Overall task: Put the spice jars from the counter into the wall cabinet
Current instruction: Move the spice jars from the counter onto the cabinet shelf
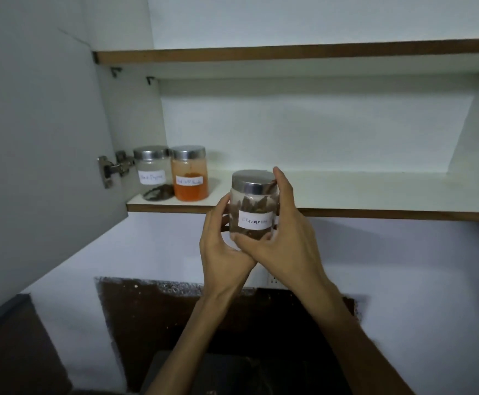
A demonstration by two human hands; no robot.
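The jar (254,205) that I hold in my left hand (223,246) and my right hand (286,238) is clear glass with brown pieces inside, a silver metal lid and a white label with dark handwriting. On the far left of the lower shelf (346,192), which is white with a brown edge, one jar (151,173) is cloudy white with dark black spice at the bottom, and the jar beside it (189,173) is orange. Both have silver lids and white labels. The cabinet door (38,138) is grey. The wall (418,266) is pale white, with a dark brown speckled patch (161,315).
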